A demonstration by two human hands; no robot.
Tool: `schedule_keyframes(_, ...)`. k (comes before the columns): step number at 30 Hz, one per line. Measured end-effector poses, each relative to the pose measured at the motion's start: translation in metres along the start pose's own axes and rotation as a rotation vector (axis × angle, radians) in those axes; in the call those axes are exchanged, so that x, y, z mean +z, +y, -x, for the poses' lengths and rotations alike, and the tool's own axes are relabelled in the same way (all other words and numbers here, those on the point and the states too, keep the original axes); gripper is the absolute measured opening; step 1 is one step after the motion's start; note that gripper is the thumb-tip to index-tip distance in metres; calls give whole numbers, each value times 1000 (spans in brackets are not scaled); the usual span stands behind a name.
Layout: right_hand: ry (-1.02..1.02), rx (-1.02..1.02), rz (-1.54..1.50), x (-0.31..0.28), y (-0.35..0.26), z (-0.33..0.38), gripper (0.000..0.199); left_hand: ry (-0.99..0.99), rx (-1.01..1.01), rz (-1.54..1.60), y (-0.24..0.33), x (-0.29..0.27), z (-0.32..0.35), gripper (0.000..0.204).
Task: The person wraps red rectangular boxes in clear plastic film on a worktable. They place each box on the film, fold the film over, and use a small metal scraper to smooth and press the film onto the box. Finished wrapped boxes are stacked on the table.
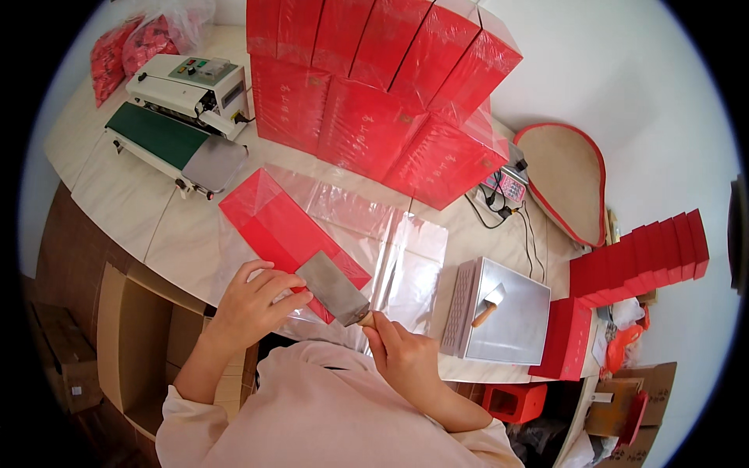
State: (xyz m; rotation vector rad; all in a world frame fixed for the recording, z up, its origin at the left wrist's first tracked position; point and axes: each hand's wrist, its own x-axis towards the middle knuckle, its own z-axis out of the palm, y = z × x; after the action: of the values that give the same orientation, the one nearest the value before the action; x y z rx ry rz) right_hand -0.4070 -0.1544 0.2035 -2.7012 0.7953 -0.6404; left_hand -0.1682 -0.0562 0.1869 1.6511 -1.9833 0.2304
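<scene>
Pale tabletop (183, 253) spreading beyond grip. Right hand (409, 359) gripping metal scraper (331, 287) by handle, blade overlapping red box (290, 226)'s near end. Box lying ahead-left of grip, long axis running away leftward. Left hand (253, 304) sitting nearer, empty-looking, fingers splayed; contact unclear.

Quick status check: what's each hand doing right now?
Left hand: open, fingers spread by the red box; contact unclear.
Right hand: closed, holding the wide metal-bladed scraper by its handle.

The person wears a pale pinkish-beige top (335, 413) with loose elbow-length sleeves (187, 425), hands (253, 304) bare.
</scene>
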Motion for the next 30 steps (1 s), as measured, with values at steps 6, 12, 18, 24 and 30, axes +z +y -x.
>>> schedule_keyframes(6, -48, 7, -19, 4, -9, -3, 22, 90, 49, 8, -2, -2, -4, 18)
schedule_keyframes(12, -64, 13, -14, 6, -10, -7, 22, 72, 102, 81, -16, -12, -12, 12)
schedule_keyframes(18, 74, 108, -154, -2, 21, -6, 18, 71, 138, 125, -20, -20, -25, 13)
schedule_keyframes(24, 54, 338, -74, -17, 41, 7, 17, 43, 128, 173, -22, -20, -26, 14)
schedule_keyframes(30, 74, 157, -89, -8, 25, 5, 19, 47, 131, 173, -24, -17, -33, 14)
